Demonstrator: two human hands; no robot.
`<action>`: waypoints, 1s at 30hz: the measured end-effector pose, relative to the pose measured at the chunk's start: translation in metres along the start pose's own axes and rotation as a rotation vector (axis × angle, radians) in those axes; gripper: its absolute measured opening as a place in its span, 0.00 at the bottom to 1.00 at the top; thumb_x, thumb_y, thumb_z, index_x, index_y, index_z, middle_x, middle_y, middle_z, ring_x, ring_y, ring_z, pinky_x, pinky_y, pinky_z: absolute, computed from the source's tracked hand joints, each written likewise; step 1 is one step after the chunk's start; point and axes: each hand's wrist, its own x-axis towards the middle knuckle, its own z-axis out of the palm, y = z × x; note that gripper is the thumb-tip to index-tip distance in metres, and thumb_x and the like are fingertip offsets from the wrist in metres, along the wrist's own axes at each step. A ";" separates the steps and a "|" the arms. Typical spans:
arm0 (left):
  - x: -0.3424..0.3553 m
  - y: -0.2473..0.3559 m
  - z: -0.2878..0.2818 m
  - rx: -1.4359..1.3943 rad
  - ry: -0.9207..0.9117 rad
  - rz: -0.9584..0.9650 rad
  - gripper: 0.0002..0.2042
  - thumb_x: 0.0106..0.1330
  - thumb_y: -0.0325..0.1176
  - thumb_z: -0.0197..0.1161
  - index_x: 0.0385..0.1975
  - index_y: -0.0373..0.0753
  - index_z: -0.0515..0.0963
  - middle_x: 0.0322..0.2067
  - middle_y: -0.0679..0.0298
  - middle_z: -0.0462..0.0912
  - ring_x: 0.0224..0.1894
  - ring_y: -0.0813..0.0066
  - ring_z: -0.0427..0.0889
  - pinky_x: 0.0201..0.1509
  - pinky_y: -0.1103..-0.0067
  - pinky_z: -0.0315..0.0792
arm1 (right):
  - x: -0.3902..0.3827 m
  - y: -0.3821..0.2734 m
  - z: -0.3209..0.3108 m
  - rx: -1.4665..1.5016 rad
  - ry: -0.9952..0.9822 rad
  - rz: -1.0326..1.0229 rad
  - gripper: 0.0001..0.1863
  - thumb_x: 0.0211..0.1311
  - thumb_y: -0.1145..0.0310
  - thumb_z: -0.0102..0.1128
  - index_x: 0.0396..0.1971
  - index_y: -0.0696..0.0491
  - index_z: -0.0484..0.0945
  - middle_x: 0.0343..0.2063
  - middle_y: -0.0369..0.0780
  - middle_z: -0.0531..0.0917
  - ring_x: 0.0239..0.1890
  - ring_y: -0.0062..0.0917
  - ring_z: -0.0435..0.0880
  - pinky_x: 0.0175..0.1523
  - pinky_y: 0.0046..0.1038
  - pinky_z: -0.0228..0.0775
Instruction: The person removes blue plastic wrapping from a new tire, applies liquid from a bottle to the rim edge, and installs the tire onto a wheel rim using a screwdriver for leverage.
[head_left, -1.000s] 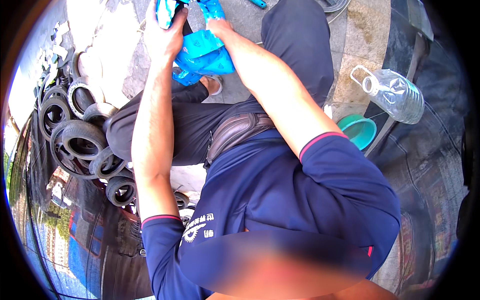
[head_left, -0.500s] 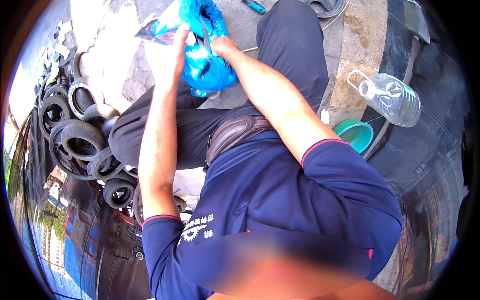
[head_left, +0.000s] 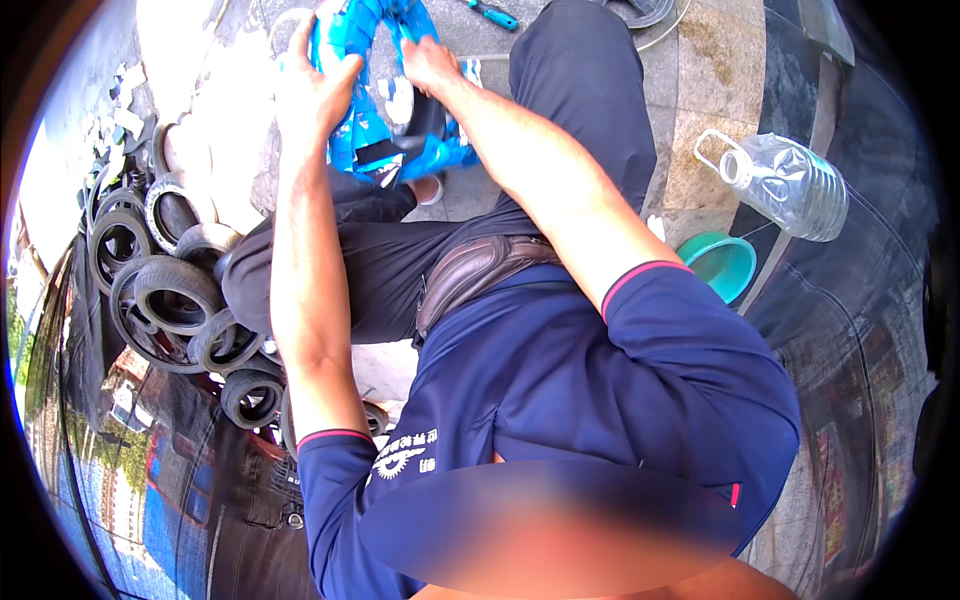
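Note:
A ring-shaped bundle in glossy blue plastic wrapping (head_left: 352, 135) is in front of my crossed legs. It looks like a wrapped tyre, with dark parts showing through the wrapping along its near side. My left hand (head_left: 318, 92) holds its left side, thumb on the near face and one finger stretched upward. At the upper right of the ring, my right hand (head_left: 432, 66) is closed on the blue plastic wrapping, its fingers curled. Part of the wrapping hangs loose and crumpled at the lower right.
Several black tyres (head_left: 178, 294) are heaped at the left. A clear plastic jug (head_left: 795, 188) lies on its side at the right, near a green basin (head_left: 722, 268). Beyond the bundle lies a teal-handled tool (head_left: 492, 14), with a grey coil (head_left: 650, 10) to its right.
My right hand has moved up and left with the wrapping. The bundle has turned and spread, so its central opening now shows more. My left hand has shifted slightly left.

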 end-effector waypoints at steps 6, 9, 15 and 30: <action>0.000 0.028 0.005 -0.039 0.075 -0.014 0.43 0.54 0.49 0.69 0.73 0.52 0.63 0.59 0.44 0.79 0.58 0.45 0.82 0.63 0.60 0.74 | 0.065 -0.038 0.002 -0.022 0.171 -0.134 0.33 0.73 0.44 0.42 0.60 0.58 0.74 0.60 0.58 0.78 0.63 0.53 0.77 0.67 0.51 0.68; -0.001 0.025 0.006 -0.015 0.120 -0.022 0.43 0.54 0.49 0.69 0.73 0.52 0.63 0.60 0.44 0.78 0.59 0.45 0.81 0.63 0.61 0.74 | 0.045 -0.009 0.019 -0.068 0.112 -0.101 0.33 0.73 0.44 0.41 0.62 0.58 0.72 0.59 0.59 0.78 0.63 0.54 0.77 0.67 0.52 0.67; -0.011 0.010 0.009 -0.026 0.125 -0.047 0.43 0.54 0.48 0.70 0.74 0.50 0.63 0.63 0.43 0.76 0.61 0.45 0.79 0.66 0.62 0.72 | -0.025 -0.009 0.002 -0.071 0.061 0.036 0.35 0.75 0.44 0.41 0.63 0.61 0.68 0.57 0.59 0.80 0.61 0.53 0.79 0.66 0.52 0.68; -0.017 0.041 0.008 -0.072 0.032 -0.082 0.42 0.54 0.48 0.69 0.73 0.54 0.64 0.55 0.43 0.82 0.55 0.45 0.84 0.59 0.61 0.77 | -0.004 0.066 0.030 -0.161 -0.050 0.084 0.35 0.73 0.45 0.39 0.63 0.60 0.71 0.60 0.58 0.78 0.64 0.54 0.76 0.68 0.49 0.67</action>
